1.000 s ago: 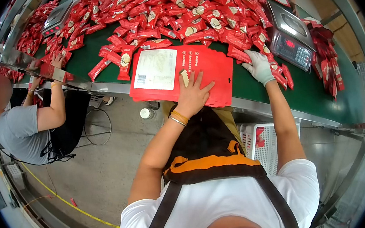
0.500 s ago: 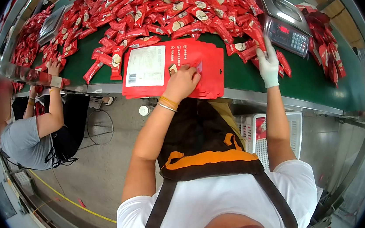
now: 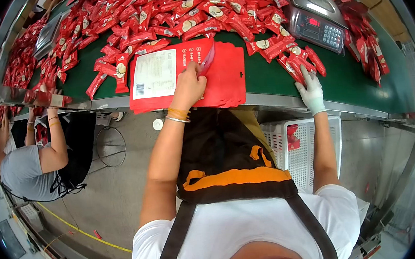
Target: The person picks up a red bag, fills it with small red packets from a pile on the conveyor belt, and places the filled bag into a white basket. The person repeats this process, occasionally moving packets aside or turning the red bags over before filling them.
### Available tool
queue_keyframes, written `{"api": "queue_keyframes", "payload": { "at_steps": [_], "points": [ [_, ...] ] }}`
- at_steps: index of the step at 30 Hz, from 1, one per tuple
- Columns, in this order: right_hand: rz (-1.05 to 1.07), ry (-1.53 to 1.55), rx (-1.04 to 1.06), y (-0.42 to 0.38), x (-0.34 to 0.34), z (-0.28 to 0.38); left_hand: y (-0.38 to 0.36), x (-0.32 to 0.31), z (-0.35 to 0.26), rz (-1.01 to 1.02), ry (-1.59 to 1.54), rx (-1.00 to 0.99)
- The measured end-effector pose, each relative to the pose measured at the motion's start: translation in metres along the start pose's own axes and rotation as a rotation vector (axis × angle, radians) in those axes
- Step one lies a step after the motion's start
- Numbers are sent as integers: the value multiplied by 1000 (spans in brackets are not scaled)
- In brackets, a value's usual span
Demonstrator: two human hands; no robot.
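My bare left hand [image 3: 191,87] is closed on the raised edge of a red pouch [image 3: 207,62], the top one of a flat stack. The stack [image 3: 232,77] lies on the green table near its front edge, a white label on its left part. My right hand [image 3: 310,89], in a whitish glove, touches small red packets [image 3: 294,67] at the front edge, below the scale. Its fingers are partly spread; whether they grip a packet is unclear. Behind the stack spreads a big heap of the same red packets [image 3: 197,18].
A scale [image 3: 315,29] with a lit display stands at the right, red pouches [image 3: 371,54] beyond it. Another scale [image 3: 49,37] is at the left. A white basket [image 3: 305,157] sits below the table. A co-worker [image 3: 26,167] is at the left.
My left hand has lifted the edge of the top pouch, which was lying flatter. My right hand has moved down toward the table's front edge, away from the upper packets.
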State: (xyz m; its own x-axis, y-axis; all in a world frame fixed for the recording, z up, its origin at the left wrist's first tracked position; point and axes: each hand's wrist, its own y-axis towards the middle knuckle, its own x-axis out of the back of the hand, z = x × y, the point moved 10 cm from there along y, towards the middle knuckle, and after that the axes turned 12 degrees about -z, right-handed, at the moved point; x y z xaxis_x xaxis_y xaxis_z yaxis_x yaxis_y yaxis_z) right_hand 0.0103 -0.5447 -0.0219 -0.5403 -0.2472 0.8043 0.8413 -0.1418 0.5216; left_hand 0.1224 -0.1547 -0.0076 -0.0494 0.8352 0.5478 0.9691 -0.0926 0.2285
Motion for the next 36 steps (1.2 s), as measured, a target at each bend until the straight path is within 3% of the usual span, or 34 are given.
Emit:
{"api": "queue_keyframes", "payload": {
  "at_steps": [1,5,7,13,16,19,21,23,25,28,33,36],
  "points": [
    [2,8,6,0,-2,3,1,2,3,26,-20,72],
    [-4,10,-2,4,-7,15,2,10,14,-182,15,-6],
    [77,-4,-132,4,-12,12,1,11,21,-211,19,-4],
    [229,113,-17,-8,-26,79,-1,11,42,-108,18,98],
    [241,69,-16,-4,-22,89,-2,11,38,-125,5,17],
    [139,100,-31,6,-8,88,0,1,37,-74,-11,34],
    [-102,179,-86,18,17,93,0,-1,40,-80,29,114],
    [-148,215,-144,17,13,90,-1,-2,34,-106,51,116],
    [4,-40,71,4,-25,97,1,-8,29,-62,136,56],
    [78,-2,30,-9,-35,98,7,-23,40,68,258,53],
    [112,3,-2,-4,-41,99,3,-26,33,76,287,116],
    [87,322,-111,4,-34,129,-3,-37,29,19,258,105]
  ]
}}
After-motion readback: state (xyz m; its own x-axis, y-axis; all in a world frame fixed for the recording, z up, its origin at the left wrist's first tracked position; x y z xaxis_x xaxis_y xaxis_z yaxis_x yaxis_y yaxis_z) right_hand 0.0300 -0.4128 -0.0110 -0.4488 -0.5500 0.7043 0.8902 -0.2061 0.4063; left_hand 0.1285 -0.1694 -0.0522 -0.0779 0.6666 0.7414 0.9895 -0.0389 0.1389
